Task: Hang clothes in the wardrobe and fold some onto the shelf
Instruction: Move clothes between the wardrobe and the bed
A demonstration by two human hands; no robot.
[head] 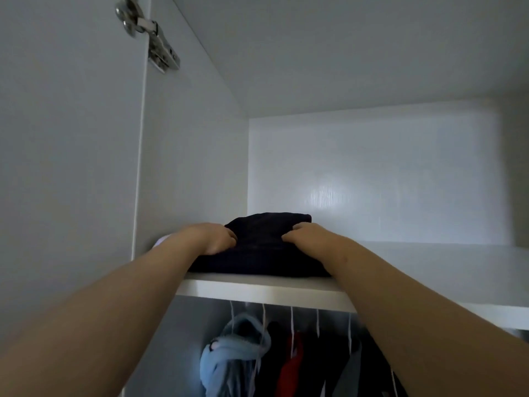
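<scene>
A folded dark navy garment (263, 247) lies on the white top shelf (257, 289) of the wardrobe, near its left wall. My left hand (213, 237) rests on the garment's left side with fingers curled onto the cloth. On the garment's right side lies my right hand (305, 234), fingers bent into the fabric. Both forearms reach up from below. A bit of pale cloth (161, 240) peeks out behind my left wrist.
Below the shelf hang several clothes on white hangers: a light blue hooded top (233, 356), a red garment (292, 368) and dark ones. The open door with a metal hinge (154, 35) stands at left. Bare shelf surface (429, 262) extends to the right.
</scene>
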